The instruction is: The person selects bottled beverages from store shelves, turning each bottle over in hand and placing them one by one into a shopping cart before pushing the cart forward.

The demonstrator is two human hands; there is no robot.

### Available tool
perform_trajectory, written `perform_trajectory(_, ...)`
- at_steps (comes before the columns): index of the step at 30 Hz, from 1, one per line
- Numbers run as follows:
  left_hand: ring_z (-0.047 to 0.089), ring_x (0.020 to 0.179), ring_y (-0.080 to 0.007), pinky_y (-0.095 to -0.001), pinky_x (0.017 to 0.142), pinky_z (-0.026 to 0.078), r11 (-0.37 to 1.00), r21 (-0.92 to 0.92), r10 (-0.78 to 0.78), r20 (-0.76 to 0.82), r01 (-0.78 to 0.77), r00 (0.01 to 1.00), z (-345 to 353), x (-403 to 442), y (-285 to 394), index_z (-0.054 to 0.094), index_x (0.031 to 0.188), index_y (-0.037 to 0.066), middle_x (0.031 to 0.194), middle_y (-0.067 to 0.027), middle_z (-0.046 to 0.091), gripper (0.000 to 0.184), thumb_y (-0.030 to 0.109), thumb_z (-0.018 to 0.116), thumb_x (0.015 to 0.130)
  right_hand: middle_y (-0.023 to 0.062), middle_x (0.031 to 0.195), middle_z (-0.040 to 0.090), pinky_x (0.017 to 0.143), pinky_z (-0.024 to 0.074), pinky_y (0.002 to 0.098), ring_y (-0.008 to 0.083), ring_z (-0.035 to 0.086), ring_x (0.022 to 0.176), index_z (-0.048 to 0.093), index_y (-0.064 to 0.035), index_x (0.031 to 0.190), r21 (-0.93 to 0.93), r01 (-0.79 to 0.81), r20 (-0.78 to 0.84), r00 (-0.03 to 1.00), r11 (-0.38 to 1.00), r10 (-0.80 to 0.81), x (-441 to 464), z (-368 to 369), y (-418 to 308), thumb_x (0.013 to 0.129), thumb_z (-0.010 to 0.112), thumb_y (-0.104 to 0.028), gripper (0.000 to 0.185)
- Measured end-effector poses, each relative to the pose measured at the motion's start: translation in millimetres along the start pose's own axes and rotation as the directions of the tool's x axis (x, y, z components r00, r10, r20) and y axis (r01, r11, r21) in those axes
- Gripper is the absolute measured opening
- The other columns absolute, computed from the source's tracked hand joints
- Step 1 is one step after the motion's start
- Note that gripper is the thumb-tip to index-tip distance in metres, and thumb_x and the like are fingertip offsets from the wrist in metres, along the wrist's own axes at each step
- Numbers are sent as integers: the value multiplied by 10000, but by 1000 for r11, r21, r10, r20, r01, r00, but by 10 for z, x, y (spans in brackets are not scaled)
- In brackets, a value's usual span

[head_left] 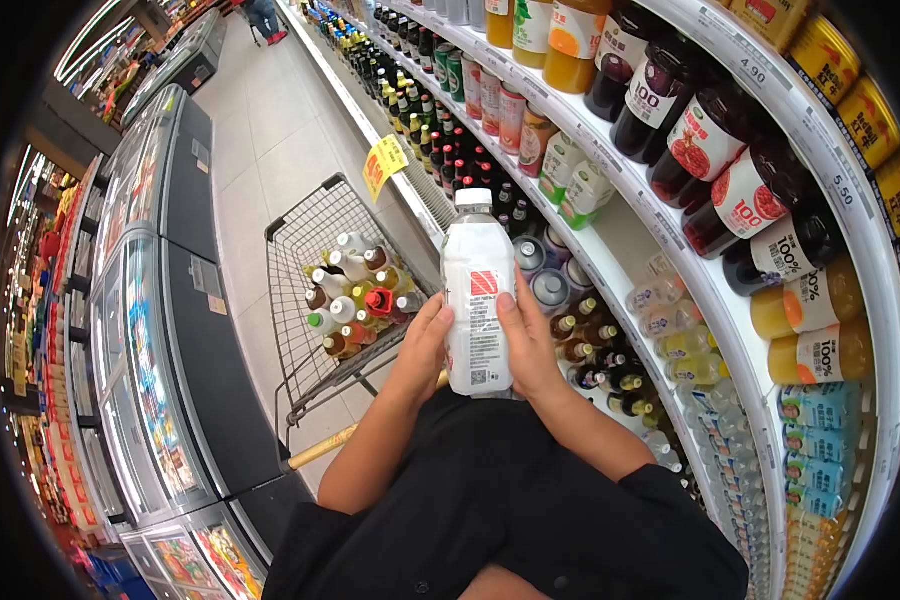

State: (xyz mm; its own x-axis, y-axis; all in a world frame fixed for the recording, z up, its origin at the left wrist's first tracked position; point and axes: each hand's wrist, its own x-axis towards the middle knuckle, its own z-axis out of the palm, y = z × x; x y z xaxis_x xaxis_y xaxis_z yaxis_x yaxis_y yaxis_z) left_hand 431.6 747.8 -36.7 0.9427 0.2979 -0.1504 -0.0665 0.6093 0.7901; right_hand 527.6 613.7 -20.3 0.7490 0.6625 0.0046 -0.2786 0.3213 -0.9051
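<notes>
A white plastic drink bottle (477, 300) with a white cap stands upright in front of my body, its printed label and square code turned towards me. My left hand (425, 345) is closed around its left side. On the right side, my right hand (526, 335) grips it with the thumb lying along the label. Just left of my left arm is a wire shopping cart (288, 300), with several capped bottles (355, 295) grouped inside it. The fingers behind the bottle are hidden.
Refrigerated shelves (660, 215) curve along my right, holding juice bottles (715, 140), cans (510, 110) and dark bottles (610, 375). A yellow price sign (382, 165) sticks out above the cart. Glass-topped freezers (160, 330) line the left. A person (262, 15) stands far down the aisle.
</notes>
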Motion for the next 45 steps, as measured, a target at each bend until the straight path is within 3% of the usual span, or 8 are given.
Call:
perform_trajectory(3,561,1352,-258,-408,1145,442,1000,-26,16,45,-15,999,11,10,-20,435,1517,12,1456,-145,577,722,487,632,1009,150,1636,370,1180,327,306,175,403,1445,180,14,1661,50,-21,14,1000,999,20,-19,13,-10,1122,508,-317,712)
perform_trajectory(12,548,1387,-294,-472,1154,458,973,-232,46,277,21,960,-125,95,-129,394,1561,42,1520,-143,541,775,519,644,1003,140,1621,397,1172,336,296,162,423,1426,161,11,1664,20,5,57,998,1000,-6,-42,33,-1,1127,497,-320,715)
perform_trajectory(25,566,1364,-304,-478,1145,469,960,-281,57,194,0,979,-144,111,-221,387,1562,43,1506,-149,549,771,513,636,1004,140,1588,447,1144,375,281,152,473,1384,175,4,1663,27,-66,50,997,997,64,17,88,-86,1127,506,-300,699)
perform_trajectory(31,575,1353,-291,-461,1113,498,992,-121,55,116,-41,992,-77,115,-93,386,1560,49,1476,-155,567,800,538,649,984,152,1550,495,1111,418,286,152,515,1348,308,17,1624,-80,16,24,1000,997,-14,77,-11,33,1122,522,-280,621)
perform_trajectory(34,576,1329,-272,-443,1113,482,993,-100,68,92,-59,993,-72,119,-62,336,1553,52,1453,-136,554,819,454,721,951,161,1546,502,1118,418,299,164,518,1356,315,25,1618,-83,1,6,1000,997,0,80,-7,0,1117,534,-267,620)
perform_trajectory(40,568,1345,-275,-431,1123,469,992,-105,71,-23,-73,997,144,98,52,351,1565,38,1500,-144,532,598,358,491,1080,183,1566,473,1151,390,323,199,484,1403,224,27,1643,-124,69,-44,996,990,-75,69,57,74,1102,565,-250,698)
perform_trajectory(42,480,1438,-273,-404,1184,397,993,71,95,-1,-95,995,189,80,77,267,1637,41,1598,-155,437,625,340,406,1106,188,1577,458,1153,386,323,204,475,1412,204,25,1648,-125,99,-56,993,987,-107,91,44,142,1098,573,-245,716)
perform_trajectory(45,367,1517,-250,-403,1245,284,973,202,115,-23,-108,993,153,52,25,191,1667,38,1659,-142,355,674,325,433,1108,195,1612,406,1159,377,324,203,447,1437,208,29,1646,-192,109,-69,990,975,-125,103,21,120,1089,589,-245,728)
